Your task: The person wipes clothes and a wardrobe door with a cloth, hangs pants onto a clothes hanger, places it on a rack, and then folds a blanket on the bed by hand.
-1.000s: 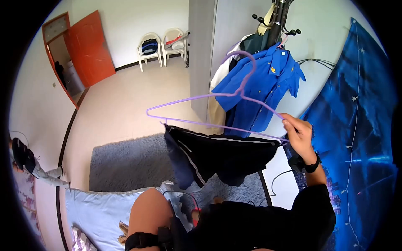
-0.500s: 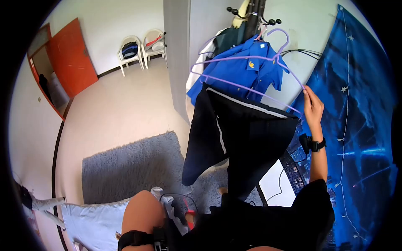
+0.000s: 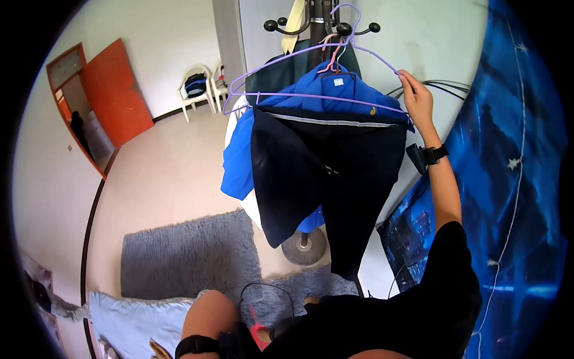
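My right hand [image 3: 417, 103] pinches the right shoulder of a purple clothes hanger [image 3: 299, 51] between thumb and fingers. Over the hanger's lower bar are draped black trousers [image 3: 311, 161] with a pale waistband strip. The hanger's curved hook is level with the pegs of a dark coat stand [image 3: 320, 27]; whether it touches a peg I cannot tell. Behind the trousers, a blue shirt [image 3: 353, 90] hangs on the stand. My left hand is not visible; a bent bare limb with a black strap [image 3: 197, 344] shows at the bottom edge.
The stand's round base [image 3: 304, 248] rests by a grey shaggy rug [image 3: 188, 254]. To the right is a blue wall hanging [image 3: 508, 161] with a star light string. White chairs [image 3: 194, 90] and an orange door [image 3: 116, 90] are at the back left. Light blue cloth [image 3: 137, 320] lies low left.
My right hand has moved up and left with the hanger and trousers, bringing them in front of the coat stand. The view has shifted, and the stand's base now shows.
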`<state>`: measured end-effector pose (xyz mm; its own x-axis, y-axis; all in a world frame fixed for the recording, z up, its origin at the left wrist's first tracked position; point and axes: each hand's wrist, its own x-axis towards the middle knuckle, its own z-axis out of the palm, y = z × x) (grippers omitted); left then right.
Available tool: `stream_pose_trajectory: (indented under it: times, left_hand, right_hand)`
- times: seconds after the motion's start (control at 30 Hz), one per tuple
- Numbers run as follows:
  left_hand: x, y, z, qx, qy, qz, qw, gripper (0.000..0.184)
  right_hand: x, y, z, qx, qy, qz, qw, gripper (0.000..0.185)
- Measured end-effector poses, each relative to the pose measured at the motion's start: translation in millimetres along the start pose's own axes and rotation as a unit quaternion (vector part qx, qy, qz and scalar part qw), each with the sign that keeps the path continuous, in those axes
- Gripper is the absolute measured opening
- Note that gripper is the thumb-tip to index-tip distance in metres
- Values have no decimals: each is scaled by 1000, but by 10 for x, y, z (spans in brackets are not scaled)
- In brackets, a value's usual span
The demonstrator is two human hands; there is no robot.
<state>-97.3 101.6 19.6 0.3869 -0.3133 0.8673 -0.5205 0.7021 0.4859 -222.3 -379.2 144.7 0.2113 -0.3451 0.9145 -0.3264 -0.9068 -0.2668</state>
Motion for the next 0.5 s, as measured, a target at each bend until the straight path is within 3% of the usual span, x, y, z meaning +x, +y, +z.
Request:
stream_pose_trajectory:
  times: [0.2,0.27,0.3,0.33,0.5]
  left_hand:
    - [94,22,383,-28,14,49,998,42]
    - [112,66,475,-45,21,74,996,42]
    - [121,102,515,-57,26,91,994,42]
    - [150,125,558,-68,28,107,991,42]
    - [303,338,758,-127,32,188,973,42]
  right_hand:
    - [-78,358,435,92,-47,4,995,21]
    - [-167,399,473,122,-56,-73,988,22]
    - [-215,403,429,117,-136,-40,983,23]
    - [-232,441,451,121,-146,-41,981,23]
    - [-265,463,477,77,-113,-112,984,23]
